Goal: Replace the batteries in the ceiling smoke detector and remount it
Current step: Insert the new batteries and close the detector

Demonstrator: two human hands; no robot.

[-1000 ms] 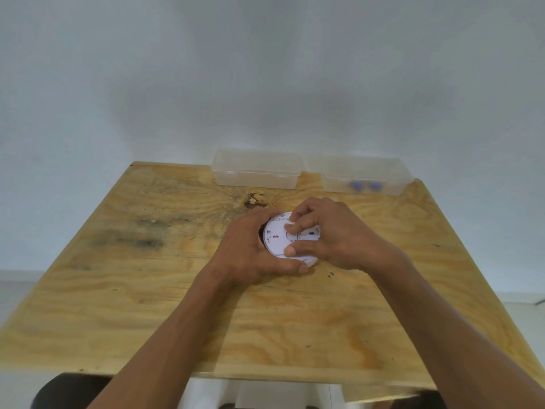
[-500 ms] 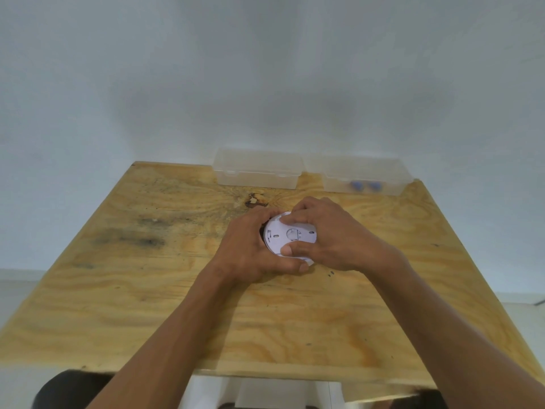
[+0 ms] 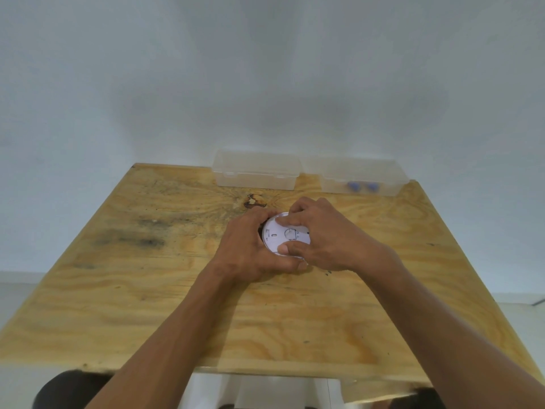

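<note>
A round white smoke detector [image 3: 281, 236] lies with its back side up on the plywood table [image 3: 147, 290], a little beyond the middle. My left hand [image 3: 247, 249] wraps around its left and near edge, thumb under the near rim. My right hand [image 3: 324, 237] covers its right half, with the forefinger on the far rim and the thumb pressed on the near part of the white back plate. A small round feature shows in the centre of the plate. The detector's underside and right part are hidden by my hands.
Two clear plastic boxes stand along the far edge by the white wall: the left box [image 3: 256, 169] looks empty, the right box [image 3: 362, 177] holds two small blue items [image 3: 361, 186]. A dark knot [image 3: 253, 201] marks the wood behind the detector.
My right fingers have shifted around the plate; the forefinger now lies on the far rim and more of the centre shows. The plate's markings appear slightly turned. My left hand has stayed put.
</note>
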